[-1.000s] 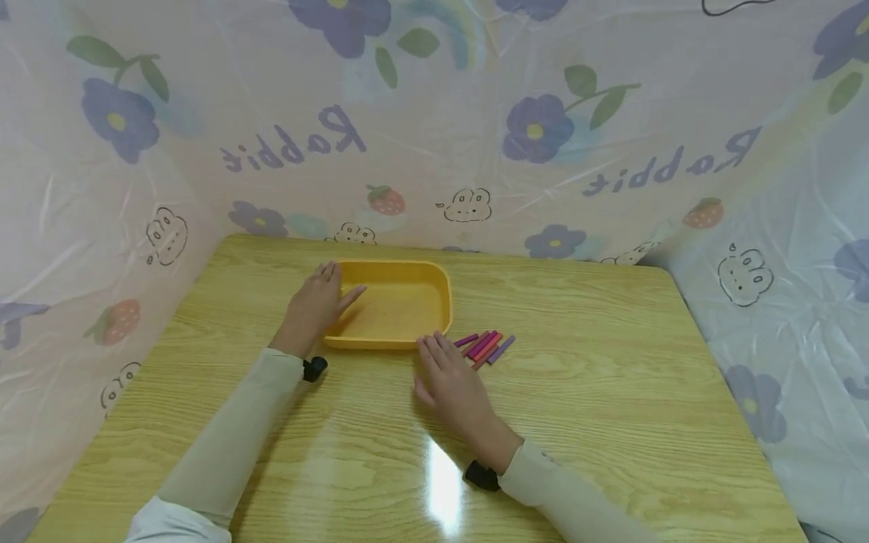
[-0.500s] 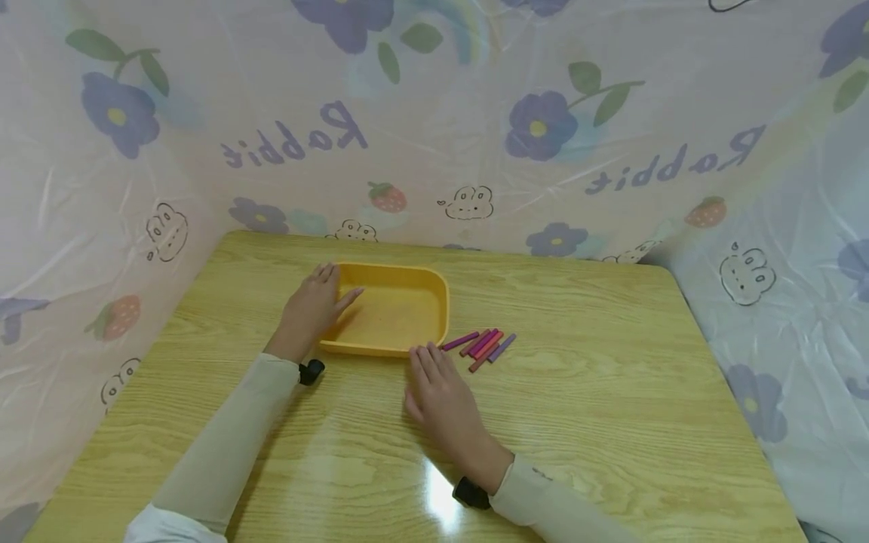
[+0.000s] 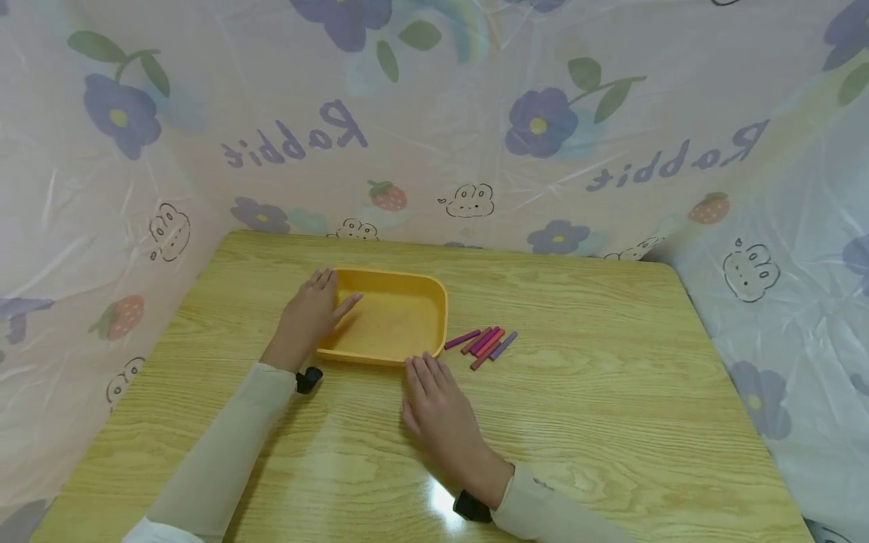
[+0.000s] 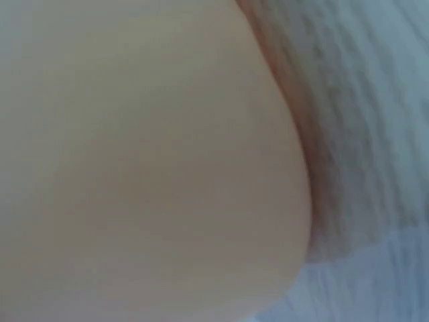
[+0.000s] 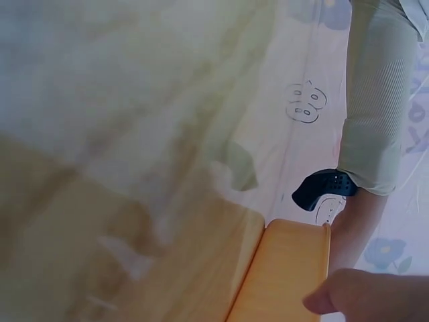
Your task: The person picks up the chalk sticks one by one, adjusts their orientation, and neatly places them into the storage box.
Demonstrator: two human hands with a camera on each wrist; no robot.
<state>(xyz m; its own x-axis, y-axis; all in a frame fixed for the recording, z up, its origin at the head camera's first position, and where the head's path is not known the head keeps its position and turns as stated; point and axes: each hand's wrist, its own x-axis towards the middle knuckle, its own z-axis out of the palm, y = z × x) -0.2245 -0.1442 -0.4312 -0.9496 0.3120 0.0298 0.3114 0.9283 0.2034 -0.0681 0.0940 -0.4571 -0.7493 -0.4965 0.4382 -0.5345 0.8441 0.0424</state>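
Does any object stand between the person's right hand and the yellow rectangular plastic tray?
Nothing visible does: the right hand has its fingers at the near rim of the tray. The thin red and purple sticks lie to the right, outside that path.

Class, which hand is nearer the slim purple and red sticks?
Right. The right hand is just left and short of the sticks; the left hand is across the rectangular yellow tray.
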